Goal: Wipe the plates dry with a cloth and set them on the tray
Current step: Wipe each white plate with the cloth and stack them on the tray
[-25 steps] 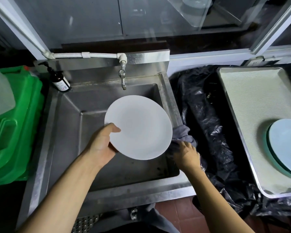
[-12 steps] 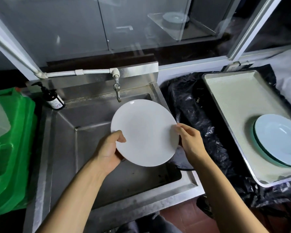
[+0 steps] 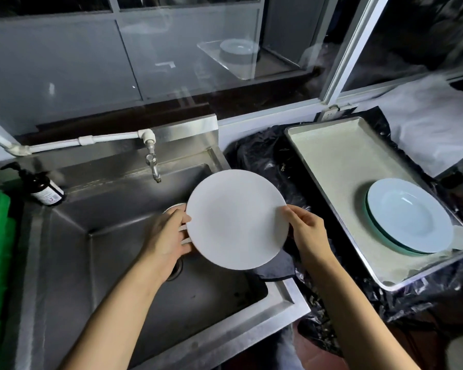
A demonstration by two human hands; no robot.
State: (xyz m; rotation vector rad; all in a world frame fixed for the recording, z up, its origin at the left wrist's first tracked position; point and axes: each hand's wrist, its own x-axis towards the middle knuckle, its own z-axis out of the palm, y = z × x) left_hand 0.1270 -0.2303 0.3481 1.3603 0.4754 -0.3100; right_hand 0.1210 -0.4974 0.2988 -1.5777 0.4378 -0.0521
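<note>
Holding the white plate (image 3: 237,222) over the sink (image 3: 118,263), left hand (image 3: 166,236) pinching its nine o'clock edge, right hand (image 3: 308,231) pinching three o'clock, likely keeping it steady for carrying to the tray (image 3: 332,161) at three o'clock.

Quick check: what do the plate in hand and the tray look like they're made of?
Plate: looks like white ceramic or melamine, matte, no glare; cannot tell which. Tray: seems thin metal, judging by its shiny grey raised rim, with a pale textured liner inside.
</note>
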